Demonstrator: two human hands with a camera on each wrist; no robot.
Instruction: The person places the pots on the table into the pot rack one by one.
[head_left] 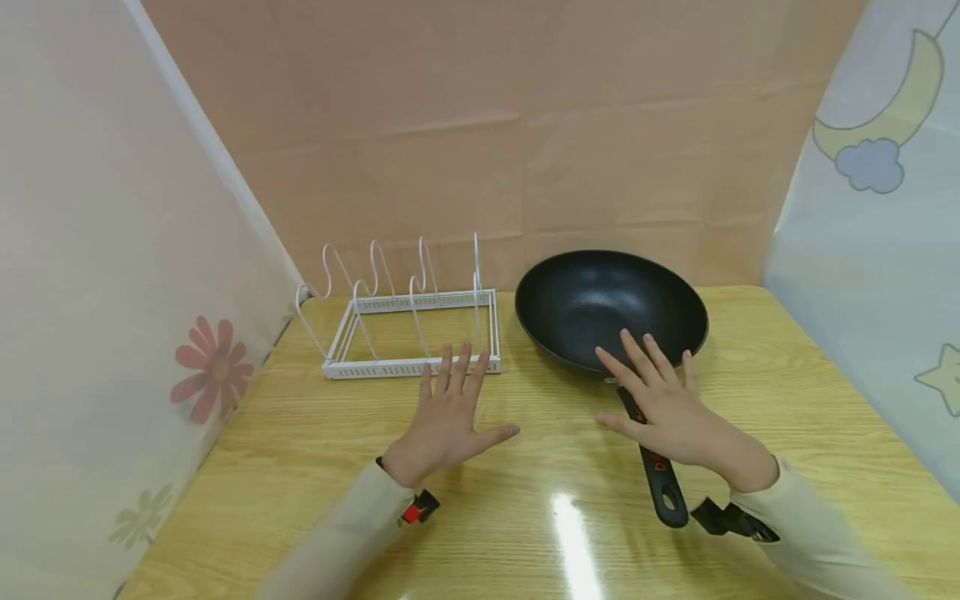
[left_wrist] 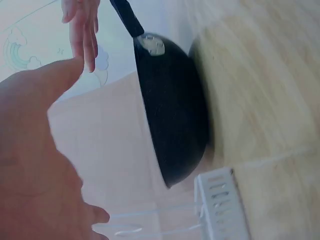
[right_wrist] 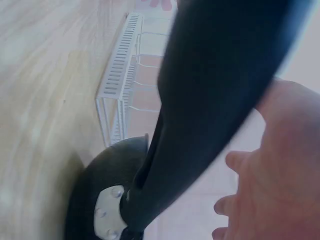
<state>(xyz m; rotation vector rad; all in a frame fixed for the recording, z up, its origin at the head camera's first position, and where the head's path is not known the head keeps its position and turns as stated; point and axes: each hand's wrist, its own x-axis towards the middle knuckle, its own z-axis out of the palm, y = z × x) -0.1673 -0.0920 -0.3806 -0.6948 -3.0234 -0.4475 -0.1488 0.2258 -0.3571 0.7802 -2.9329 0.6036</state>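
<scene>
Wood-grain worktop [head_left: 300, 483] is filling lower frame; black wok [head_left: 588, 304] sitting right of centre, white rack [head_left: 405, 368] left. Left hand [head_left: 444, 423], right hand [head_left: 671, 417] hovering empty, splayed; right could be knocking handle [head_left: 660, 477], swivelling wok.

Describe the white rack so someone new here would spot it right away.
On the wooden table, look toward the peach backdrop. The white rack sits left of the black pan. Unlike that round, solid pan, it is an open, loop-topped wire frame on a rectangular base.
</scene>
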